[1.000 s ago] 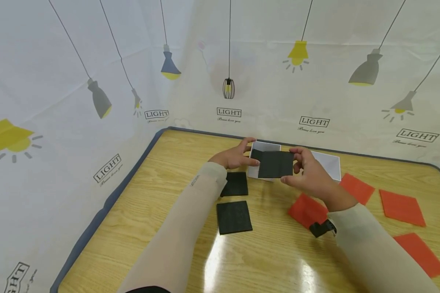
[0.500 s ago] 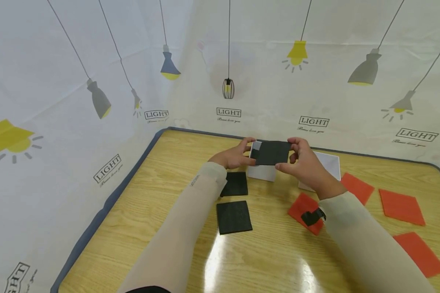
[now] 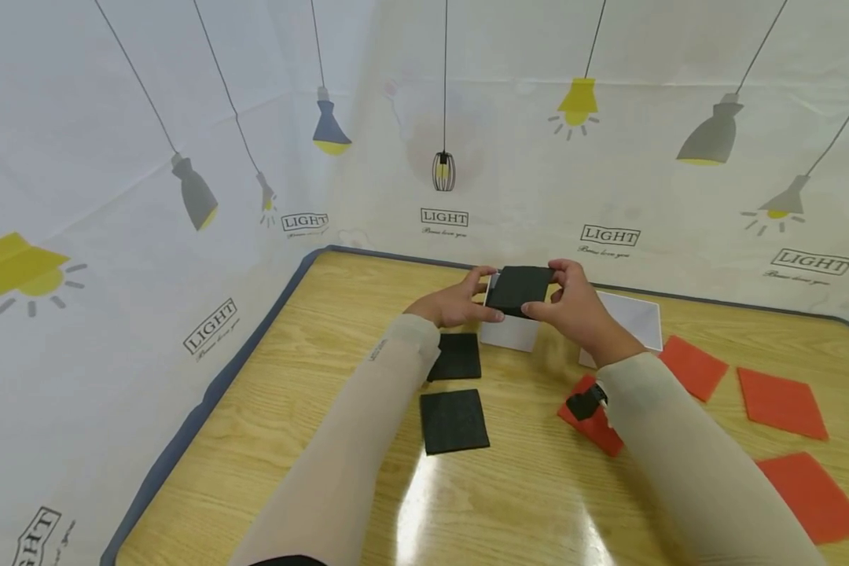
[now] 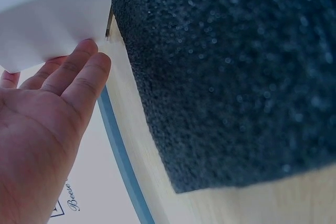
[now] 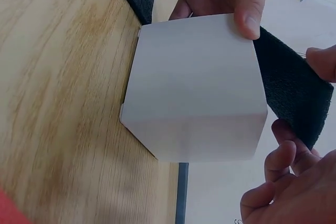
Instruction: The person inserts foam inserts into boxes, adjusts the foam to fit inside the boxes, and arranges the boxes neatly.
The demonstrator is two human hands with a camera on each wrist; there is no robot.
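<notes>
A person's right hand (image 3: 582,316) is moving up and leftward, bringing a pinched black foam square (image 3: 518,288) from in front of a white box (image 3: 508,334) to over its open top. The foam is tipping flatter, and more of the box's front wall is showing. A black wrist attachment (image 3: 584,403) is shifting across a red square (image 3: 597,429).

Here's rough, matt foam by its look on the black square (image 5: 291,85); smooth, matt, card-like walls on the white box (image 5: 197,72); and there's the bench (image 3: 290,409), grained wood, glossy where light glares!
</notes>
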